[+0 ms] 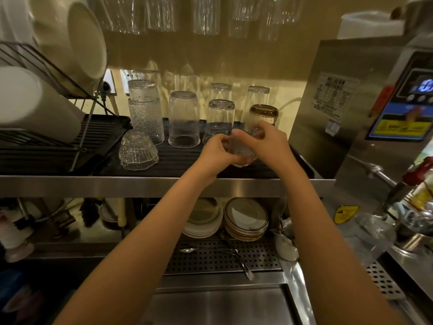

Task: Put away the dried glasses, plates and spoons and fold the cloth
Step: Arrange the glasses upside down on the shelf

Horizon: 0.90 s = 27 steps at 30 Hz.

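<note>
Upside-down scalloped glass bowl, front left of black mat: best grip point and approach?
Take the scalloped bowl by its narrow upturned base, from above and the front. It flares toward the rim on the black mat, so lower down is likely too wide, and the stacked patterned glasses crowd behind. Left hand and right hand hold the small glass.

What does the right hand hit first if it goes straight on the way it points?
Probably the amber-rimmed glass, upside down just behind the right hand, which holds a small clear glass; depth is unclear.
</note>
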Tool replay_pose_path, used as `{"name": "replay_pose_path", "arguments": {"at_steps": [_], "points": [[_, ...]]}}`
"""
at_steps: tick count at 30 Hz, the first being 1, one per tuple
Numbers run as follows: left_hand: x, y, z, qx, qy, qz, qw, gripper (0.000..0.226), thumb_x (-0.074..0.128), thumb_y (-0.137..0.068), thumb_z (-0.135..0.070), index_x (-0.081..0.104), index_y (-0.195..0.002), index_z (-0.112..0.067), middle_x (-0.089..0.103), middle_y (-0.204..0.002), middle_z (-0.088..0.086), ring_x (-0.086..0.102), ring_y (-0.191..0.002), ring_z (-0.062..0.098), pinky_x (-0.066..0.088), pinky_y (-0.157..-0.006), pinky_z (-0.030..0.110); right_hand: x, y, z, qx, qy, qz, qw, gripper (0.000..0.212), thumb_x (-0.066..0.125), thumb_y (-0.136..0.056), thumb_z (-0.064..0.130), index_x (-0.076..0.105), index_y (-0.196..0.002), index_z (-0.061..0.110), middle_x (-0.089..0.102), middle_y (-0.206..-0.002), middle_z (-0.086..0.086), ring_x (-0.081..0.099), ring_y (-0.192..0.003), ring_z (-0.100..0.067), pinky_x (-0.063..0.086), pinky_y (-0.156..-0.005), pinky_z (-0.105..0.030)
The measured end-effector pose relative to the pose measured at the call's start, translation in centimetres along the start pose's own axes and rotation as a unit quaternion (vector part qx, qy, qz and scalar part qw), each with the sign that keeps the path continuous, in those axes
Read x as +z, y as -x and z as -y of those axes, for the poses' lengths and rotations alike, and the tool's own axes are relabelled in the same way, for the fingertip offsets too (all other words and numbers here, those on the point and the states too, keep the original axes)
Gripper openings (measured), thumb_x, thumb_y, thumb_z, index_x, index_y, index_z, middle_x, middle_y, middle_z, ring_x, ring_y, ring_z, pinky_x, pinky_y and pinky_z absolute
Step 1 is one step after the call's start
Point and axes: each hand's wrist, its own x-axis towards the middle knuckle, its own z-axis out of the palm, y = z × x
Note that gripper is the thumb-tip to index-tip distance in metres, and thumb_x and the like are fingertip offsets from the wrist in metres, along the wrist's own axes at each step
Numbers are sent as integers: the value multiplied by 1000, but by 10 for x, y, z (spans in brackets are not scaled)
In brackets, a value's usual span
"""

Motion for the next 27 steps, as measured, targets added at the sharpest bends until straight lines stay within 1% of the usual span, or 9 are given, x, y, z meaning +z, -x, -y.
{"name": "replay_pose_path", "arguments": {"at_steps": [3,7,10,12,15,17,20,23,27], "points": [[-5,3,-2,3,38,8,999,62,78,-70,-9,48,-124,-6,58,-114,4,56,-102,14,45,-74,18,1,0,1,0,-42,13,999,69,58,-77,60,46,-132,19,58,-114,-5,56,-104,-19,48,-83,-30],[-16,9,-2,4,98,-7,995,52,74,-74,-10,48,-120,-10,57,-115,7,57,-105,22,54,-81,27,2,2,4,-13,-122,28,992,74,55,-80,60,31,-141,27,54,-110,3,52,-106,-14,46,-89,-32],[-25,15,-2,7,178,-41,983,49,69,-77,-7,47,-119,-14,56,-117,14,60,-104,26,57,-74,26,8,4,8,-17,-185,57,981,70,54,-83,55,27,-142,30,50,-106,9,49,-105,-9,44,-83,-24],[-32,20,-2,22,197,-75,977,48,68,-78,-6,46,-121,-14,56,-116,13,60,-103,24,55,-77,29,13,5,13,-20,-225,76,971,68,56,-85,48,28,-143,28,52,-103,13,49,-104,-5,41,-77,-18],[-45,26,-5,56,203,-116,971,45,66,-80,-5,47,-120,-14,57,-120,15,59,-106,24,50,-89,33,22,7,18,-30,-259,94,961,65,59,-86,36,30,-143,22,58,-103,13,53,-108,-8,44,-89,-24],[-55,29,-10,74,184,-129,972,41,66,-81,-5,49,-116,-16,56,-125,18,55,-114,28,47,-97,37,29,8,20,-33,-282,102,953,64,62,-85,28,34,-141,18,61,-111,3,54,-114,-14,44,-95,-28],[-69,32,-17,89,130,-131,979,43,65,-81,-4,50,-121,-10,58,-121,15,57,-110,25,51,-91,32,40,10,22,-30,-290,106,951,61,69,-79,18,44,-135,13,59,-121,-6,56,-113,-16,49,-90,-24],[-78,34,-21,99,66,-135,984,43,65,-82,-3,52,-122,-7,58,-118,11,56,-109,21,52,-89,30,50,11,23,-25,-309,129,942,57,74,-72,6,52,-125,6,62,-116,-8,61,-100,-11,53,-79,-16],[-84,33,-24,123,-52,-126,983,44,66,-81,-4,54,-123,-4,58,-120,13,55,-107,15,48,-90,22,59,9,22,-20,-294,156,943,64,79,-63,0,53,-122,2,65,-109,-8,64,-100,-14,52,-87,-21]]}}
